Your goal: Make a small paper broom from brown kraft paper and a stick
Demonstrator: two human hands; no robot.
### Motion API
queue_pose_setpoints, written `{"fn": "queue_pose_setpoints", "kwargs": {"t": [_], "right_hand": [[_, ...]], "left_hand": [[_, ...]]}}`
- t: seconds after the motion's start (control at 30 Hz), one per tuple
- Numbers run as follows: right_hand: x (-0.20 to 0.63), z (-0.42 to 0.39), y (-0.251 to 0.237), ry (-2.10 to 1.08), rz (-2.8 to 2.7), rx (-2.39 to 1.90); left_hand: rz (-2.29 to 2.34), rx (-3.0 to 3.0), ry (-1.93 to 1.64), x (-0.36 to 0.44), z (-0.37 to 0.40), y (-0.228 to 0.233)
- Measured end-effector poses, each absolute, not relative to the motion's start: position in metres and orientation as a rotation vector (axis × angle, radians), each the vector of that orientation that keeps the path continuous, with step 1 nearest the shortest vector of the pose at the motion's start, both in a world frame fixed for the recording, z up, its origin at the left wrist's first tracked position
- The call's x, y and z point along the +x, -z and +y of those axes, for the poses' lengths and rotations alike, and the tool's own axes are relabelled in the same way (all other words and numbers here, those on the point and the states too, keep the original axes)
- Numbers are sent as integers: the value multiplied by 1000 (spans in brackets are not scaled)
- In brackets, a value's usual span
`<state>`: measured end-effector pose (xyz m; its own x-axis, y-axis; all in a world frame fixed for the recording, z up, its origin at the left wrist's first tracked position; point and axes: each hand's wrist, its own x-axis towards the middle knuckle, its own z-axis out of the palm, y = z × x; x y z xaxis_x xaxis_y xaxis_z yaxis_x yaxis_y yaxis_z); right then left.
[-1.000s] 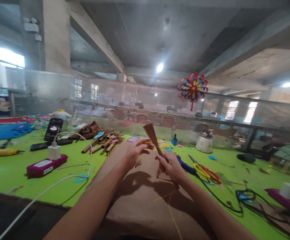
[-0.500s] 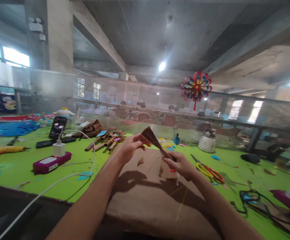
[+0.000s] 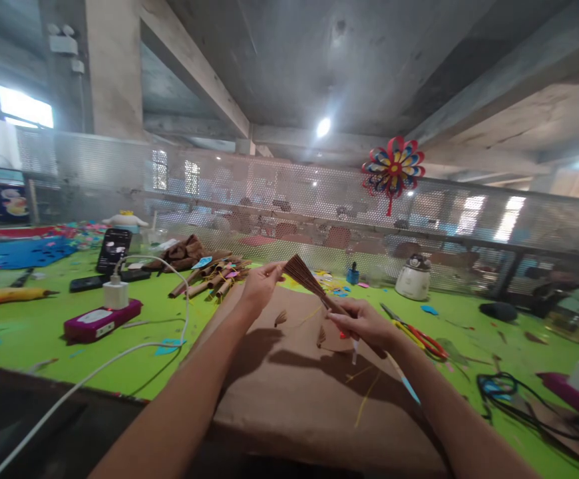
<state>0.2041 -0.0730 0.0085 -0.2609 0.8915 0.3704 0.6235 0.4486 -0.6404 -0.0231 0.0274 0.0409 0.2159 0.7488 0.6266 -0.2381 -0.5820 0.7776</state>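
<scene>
A pleated brown fan (image 3: 305,276), apparently of paper, is tilted above the brown work surface (image 3: 289,399). My right hand (image 3: 362,322) is closed around its narrow handle end, which sticks out below the palm. At the fan's upper left corner, my left hand (image 3: 262,286) pinches the edge with thumb and fingers together. Two small pleated brown pieces lie below, one piece (image 3: 280,318) under the left hand and another piece (image 3: 321,336) near the right. Yellow thread (image 3: 367,399) trails over the brown surface, and a thin white stick shows beneath my right hand.
Scissors (image 3: 414,336) with yellow and red handles lie right. Rolled brown pieces (image 3: 219,276) are heaped back left. A white cable (image 3: 114,352) runs from a purple power strip (image 3: 102,320). A white pot-like object (image 3: 413,278) stands before the perforated screen (image 3: 249,193).
My left fingers have gone from spread apart to pinched at the fan's corner. More of the handle end now shows below my right hand. The view has shifted slightly.
</scene>
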Motion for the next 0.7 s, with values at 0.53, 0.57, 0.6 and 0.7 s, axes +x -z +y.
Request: {"fn": "queue_pose_setpoints", "kwargs": {"t": [0.53, 0.57, 0.6, 0.7], "right_hand": [[196, -62, -9, -935, -1106, -923], [194, -62, -11, -950, -1048, -860], [193, -62, -13, -956, -989, -805], [192, -63, -18, -1002, -821, -696]], "left_hand": [[547, 2101, -995, 1, -5, -31], [504, 2183, -911, 5, -12, -28], [468, 2267, -851, 9, -18, -23], [383, 2509, -708, 16, -34, -9]]}}
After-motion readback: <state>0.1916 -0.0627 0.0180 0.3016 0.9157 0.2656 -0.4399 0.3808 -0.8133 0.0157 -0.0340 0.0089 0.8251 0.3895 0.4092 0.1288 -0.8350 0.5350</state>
